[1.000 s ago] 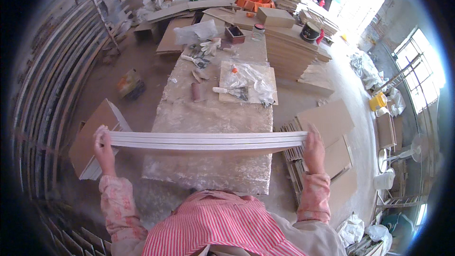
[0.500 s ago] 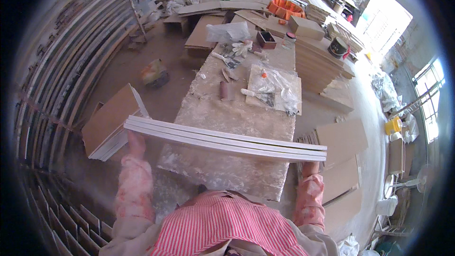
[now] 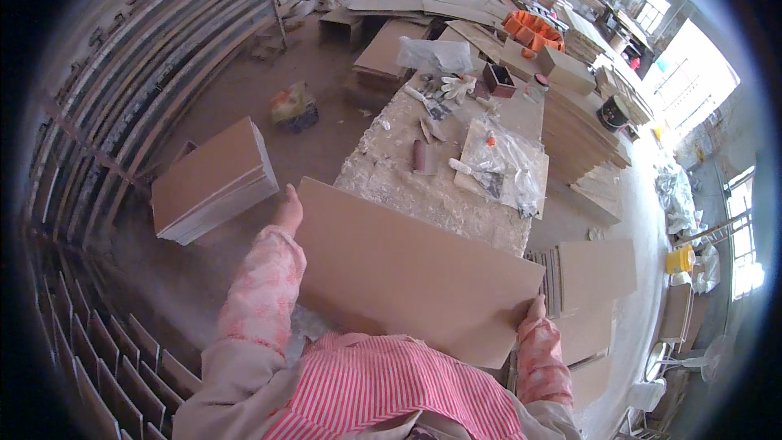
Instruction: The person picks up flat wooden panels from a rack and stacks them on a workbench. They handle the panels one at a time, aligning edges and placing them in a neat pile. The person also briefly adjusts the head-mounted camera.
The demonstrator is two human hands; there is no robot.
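Observation:
A stack of brown boards (image 3: 407,277) is held flat in front of my body, its smooth upper face tilted towards me. At its left edge my left hand (image 3: 290,210) is closed on it, the fingertips just showing above the corner. My right hand (image 3: 533,310) grips the right edge, with most of the fingers hidden by the boards. Beneath the stack lies the dusty worktable (image 3: 358,165), partly covered. To the left of my left hand stands another pile of boards (image 3: 212,179) with white edges.
A putty knife (image 3: 476,173), plastic film (image 3: 515,165), a glove (image 3: 459,88) and a dark red box (image 3: 498,80) lie farther along the table. Slotted racks (image 3: 106,358) stand at lower left. Board stacks (image 3: 599,273) and a yellow bucket (image 3: 680,259) are on the right.
The stack has tipped from edge-on, showing its white edges, to broad face up, and come nearer my body. My left hand has moved right and up. The whole view has shifted.

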